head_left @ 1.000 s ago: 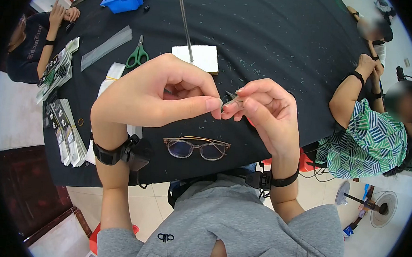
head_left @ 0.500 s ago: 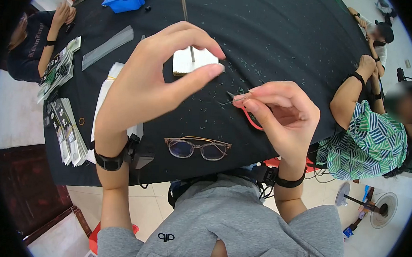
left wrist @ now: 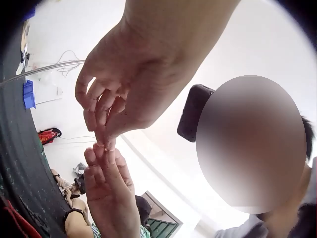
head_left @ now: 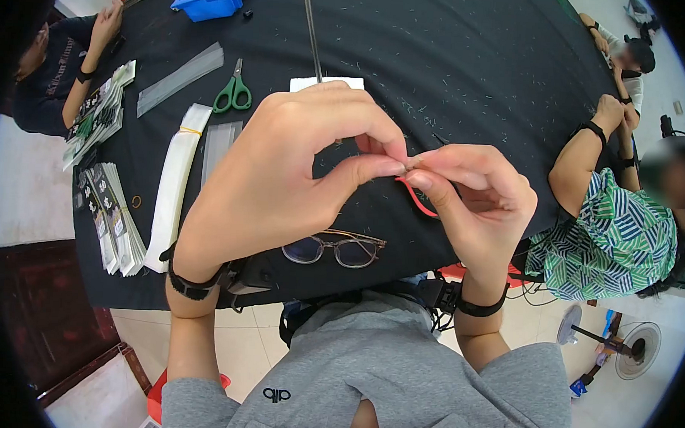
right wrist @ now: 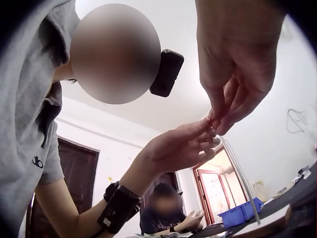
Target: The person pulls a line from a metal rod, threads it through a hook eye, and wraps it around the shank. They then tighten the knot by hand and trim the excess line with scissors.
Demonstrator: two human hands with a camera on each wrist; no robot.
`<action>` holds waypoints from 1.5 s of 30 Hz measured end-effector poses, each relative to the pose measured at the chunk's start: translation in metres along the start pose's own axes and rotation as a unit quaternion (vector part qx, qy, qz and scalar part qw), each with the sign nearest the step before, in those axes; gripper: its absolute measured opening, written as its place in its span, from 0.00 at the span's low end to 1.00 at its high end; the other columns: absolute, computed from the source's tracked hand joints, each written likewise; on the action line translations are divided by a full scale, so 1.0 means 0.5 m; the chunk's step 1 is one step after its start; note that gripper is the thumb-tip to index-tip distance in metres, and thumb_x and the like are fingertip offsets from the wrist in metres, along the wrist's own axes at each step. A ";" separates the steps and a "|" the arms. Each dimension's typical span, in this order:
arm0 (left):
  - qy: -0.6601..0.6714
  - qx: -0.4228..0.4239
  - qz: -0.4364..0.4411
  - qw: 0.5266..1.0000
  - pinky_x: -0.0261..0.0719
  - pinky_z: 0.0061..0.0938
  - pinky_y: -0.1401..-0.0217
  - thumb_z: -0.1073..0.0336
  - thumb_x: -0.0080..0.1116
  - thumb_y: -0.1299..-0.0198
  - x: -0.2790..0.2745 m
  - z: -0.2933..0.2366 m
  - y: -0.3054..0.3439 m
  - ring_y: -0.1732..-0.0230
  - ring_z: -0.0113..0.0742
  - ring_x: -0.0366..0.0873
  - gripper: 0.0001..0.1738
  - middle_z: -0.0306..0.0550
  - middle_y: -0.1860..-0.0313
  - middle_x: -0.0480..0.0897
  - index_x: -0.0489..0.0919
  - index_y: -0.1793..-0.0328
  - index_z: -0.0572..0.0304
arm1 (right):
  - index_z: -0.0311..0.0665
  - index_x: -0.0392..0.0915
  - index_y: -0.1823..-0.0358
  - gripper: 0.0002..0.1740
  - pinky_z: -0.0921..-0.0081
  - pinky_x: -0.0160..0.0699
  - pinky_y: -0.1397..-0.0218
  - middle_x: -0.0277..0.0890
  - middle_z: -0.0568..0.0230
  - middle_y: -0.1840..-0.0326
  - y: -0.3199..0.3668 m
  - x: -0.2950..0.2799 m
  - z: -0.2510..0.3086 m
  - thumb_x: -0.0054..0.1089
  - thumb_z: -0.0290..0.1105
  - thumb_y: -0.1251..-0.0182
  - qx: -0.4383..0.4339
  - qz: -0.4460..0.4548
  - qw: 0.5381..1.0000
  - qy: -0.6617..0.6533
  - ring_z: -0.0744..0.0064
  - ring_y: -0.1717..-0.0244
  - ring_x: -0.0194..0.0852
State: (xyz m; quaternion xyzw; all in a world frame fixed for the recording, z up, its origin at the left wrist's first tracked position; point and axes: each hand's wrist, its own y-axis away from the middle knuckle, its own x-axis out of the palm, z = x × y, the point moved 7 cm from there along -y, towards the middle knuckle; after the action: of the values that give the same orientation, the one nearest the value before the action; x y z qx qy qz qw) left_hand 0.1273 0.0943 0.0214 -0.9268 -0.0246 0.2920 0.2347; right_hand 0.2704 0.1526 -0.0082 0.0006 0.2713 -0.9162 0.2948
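Observation:
In the head view my right hand pinches a small, thin, pale piece between thumb and forefinger. My left hand comes in from the other side, its thumb and forefinger closed on the same spot, tip to tip with the right. The fingertips hide most of the piece, and I cannot tell its kind. In the left wrist view the left hand hangs above the right hand, both held up off the table. Below the right hand a red scissor handle lies on the cloth.
Eyeglasses lie near the table's front edge. Behind the left hand a metal rod rises from a white block. Green scissors, white strips, packets and a blue bin are on the black cloth.
My left hand drew away from the right with its fingers spread, then came back right and down until the fingertips met again. The right hand moved slightly right and kept its pinch.

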 end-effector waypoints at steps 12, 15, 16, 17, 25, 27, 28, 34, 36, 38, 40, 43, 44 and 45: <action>0.023 -0.009 -0.015 1.000 0.74 0.24 0.59 0.76 0.66 0.50 0.006 -0.002 -0.001 0.63 0.34 0.78 0.07 0.45 0.64 0.79 0.80 0.66 0.65 | 0.27 0.80 0.59 0.11 0.84 0.81 0.56 0.86 0.57 0.63 0.001 -0.001 0.004 0.67 0.16 0.44 0.009 -0.020 0.999 -0.034 0.75 0.62 0.85; -0.060 0.028 -0.030 0.997 0.74 0.24 0.59 0.77 0.66 0.51 0.004 -0.018 -0.003 0.63 0.34 0.78 0.07 0.45 0.63 0.79 0.80 0.66 0.64 | 0.26 0.80 0.58 0.11 0.84 0.81 0.56 0.85 0.56 0.63 0.007 -0.001 0.004 0.67 0.16 0.44 0.018 -0.027 0.999 -0.022 0.76 0.61 0.84; -0.056 0.035 -0.035 0.997 0.74 0.24 0.59 0.77 0.66 0.51 0.004 -0.019 -0.003 0.63 0.34 0.78 0.07 0.45 0.63 0.79 0.80 0.66 0.64 | 0.26 0.80 0.58 0.11 0.84 0.81 0.56 0.85 0.56 0.63 0.009 0.001 0.004 0.66 0.16 0.44 0.025 -0.028 0.999 -0.032 0.76 0.61 0.84; -0.052 0.041 -0.041 0.997 0.74 0.24 0.59 0.77 0.66 0.51 0.004 -0.019 -0.003 0.63 0.34 0.78 0.07 0.45 0.63 0.79 0.80 0.66 0.64 | 0.26 0.80 0.57 0.12 0.84 0.81 0.56 0.85 0.57 0.62 0.010 0.002 0.003 0.66 0.16 0.44 0.031 -0.029 0.998 -0.043 0.76 0.60 0.84; 0.069 0.009 -0.001 0.998 0.74 0.23 0.58 0.74 0.64 0.45 0.017 0.014 -0.013 0.61 0.32 0.77 0.04 0.44 0.63 0.79 0.79 0.64 0.63 | 0.27 0.80 0.57 0.12 0.84 0.81 0.56 0.85 0.58 0.63 0.010 -0.005 0.004 0.67 0.16 0.44 0.018 -0.026 0.999 -0.017 0.76 0.60 0.84; 0.088 -0.002 0.010 0.996 0.73 0.23 0.57 0.73 0.63 0.43 0.020 0.020 -0.014 0.61 0.31 0.77 0.04 0.43 0.63 0.79 0.79 0.64 0.63 | 0.27 0.80 0.57 0.12 0.84 0.81 0.57 0.85 0.58 0.63 0.008 -0.005 0.008 0.67 0.17 0.44 0.010 -0.027 1.000 -0.003 0.76 0.60 0.84; 0.111 -0.015 0.011 0.994 0.73 0.24 0.56 0.72 0.62 0.42 0.022 0.025 -0.013 0.60 0.31 0.76 0.04 0.43 0.62 0.79 0.79 0.63 0.63 | 0.27 0.80 0.58 0.11 0.85 0.81 0.57 0.85 0.58 0.64 0.008 -0.006 0.006 0.67 0.17 0.43 0.017 -0.034 0.999 -0.010 0.76 0.61 0.84; 0.196 -0.053 0.029 0.979 0.72 0.26 0.51 0.71 0.61 0.40 0.032 0.040 -0.012 0.56 0.31 0.76 0.04 0.44 0.59 0.78 0.78 0.61 0.64 | 0.27 0.80 0.58 0.10 0.85 0.81 0.57 0.85 0.57 0.65 0.009 -0.012 0.006 0.67 0.18 0.42 0.029 -0.062 0.997 -0.037 0.76 0.61 0.84; 0.210 -0.061 0.032 0.975 0.72 0.26 0.48 0.71 0.61 0.39 0.031 0.045 -0.012 0.55 0.32 0.75 0.04 0.44 0.57 0.78 0.78 0.60 0.64 | 0.27 0.80 0.58 0.10 0.85 0.81 0.57 0.85 0.57 0.65 0.009 -0.013 0.006 0.66 0.18 0.42 0.031 -0.063 0.997 -0.040 0.76 0.61 0.84; 0.226 -0.049 0.040 0.972 0.71 0.28 0.45 0.72 0.60 0.39 0.028 0.044 -0.013 0.52 0.33 0.74 0.04 0.46 0.55 0.77 0.78 0.60 0.65 | 0.26 0.80 0.58 0.08 0.83 0.83 0.57 0.85 0.54 0.64 0.010 -0.012 -0.003 0.64 0.18 0.40 0.057 -0.063 0.994 -0.073 0.73 0.61 0.85; 0.245 -0.044 0.036 0.968 0.71 0.28 0.45 0.73 0.60 0.39 0.018 0.044 -0.011 0.50 0.33 0.74 0.04 0.47 0.55 0.77 0.78 0.61 0.65 | 0.26 0.79 0.58 0.08 0.81 0.84 0.57 0.85 0.53 0.63 0.011 -0.012 -0.010 0.63 0.18 0.39 0.068 -0.070 0.991 -0.091 0.71 0.60 0.85; 0.258 -0.048 0.033 0.964 0.70 0.30 0.43 0.73 0.60 0.40 0.000 0.040 -0.012 0.49 0.34 0.74 0.04 0.48 0.54 0.77 0.78 0.61 0.65 | 0.25 0.79 0.58 0.07 0.79 0.85 0.55 0.84 0.51 0.62 0.011 -0.015 -0.016 0.61 0.17 0.38 0.086 -0.071 0.987 -0.115 0.67 0.59 0.85; 0.253 -0.056 0.034 0.965 0.70 0.31 0.43 0.73 0.60 0.40 -0.002 0.041 -0.012 0.49 0.35 0.74 0.04 0.48 0.54 0.77 0.78 0.61 0.64 | 0.25 0.79 0.58 0.07 0.78 0.86 0.54 0.84 0.51 0.61 0.010 -0.014 -0.017 0.61 0.17 0.38 0.092 -0.065 0.986 -0.122 0.65 0.59 0.85; 0.253 -0.057 0.034 0.965 0.70 0.31 0.43 0.73 0.60 0.40 -0.002 0.042 -0.013 0.49 0.35 0.74 0.04 0.48 0.54 0.77 0.78 0.61 0.64 | 0.25 0.79 0.58 0.07 0.78 0.86 0.54 0.84 0.51 0.61 0.010 -0.014 -0.017 0.61 0.17 0.38 0.093 -0.065 0.986 -0.122 0.65 0.59 0.85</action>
State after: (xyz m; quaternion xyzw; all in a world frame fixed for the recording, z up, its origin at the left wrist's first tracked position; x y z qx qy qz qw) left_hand 0.1153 0.1085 0.0098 -0.9826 0.0504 0.0541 0.1704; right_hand 0.2775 0.1574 -0.0167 -0.1018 0.1465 -0.9478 0.2641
